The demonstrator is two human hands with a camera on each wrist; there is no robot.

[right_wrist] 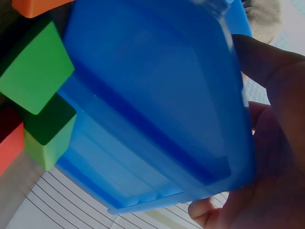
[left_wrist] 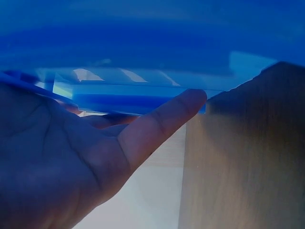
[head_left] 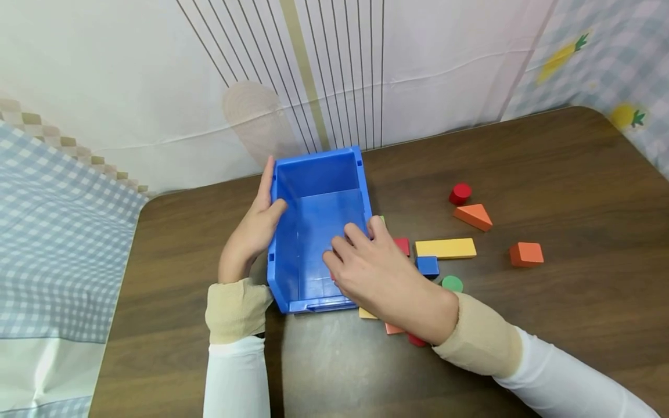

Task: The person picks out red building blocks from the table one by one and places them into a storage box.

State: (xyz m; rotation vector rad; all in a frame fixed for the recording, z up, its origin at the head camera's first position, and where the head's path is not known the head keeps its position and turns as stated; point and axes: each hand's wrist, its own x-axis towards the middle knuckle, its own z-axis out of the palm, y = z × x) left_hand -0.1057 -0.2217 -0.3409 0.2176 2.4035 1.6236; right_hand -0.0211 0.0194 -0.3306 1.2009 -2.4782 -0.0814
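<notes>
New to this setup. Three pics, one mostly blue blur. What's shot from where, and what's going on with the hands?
No machine here: a person works with two bare hands. The wide picture comes from a camera on the head, looking down at a brown table. The other two come from cameras strapped to each wrist, so close to the blue bin that it fills their views.

The left hand grips the bin's left wall, thumb hooked over the rim. The right hand curls its fingers over the right wall. The bin looks empty.

Toy blocks lie to the right of the bin: a yellow bar, a red cylinder, an orange wedge, an orange block, and a few half hidden under the right arm.
</notes>
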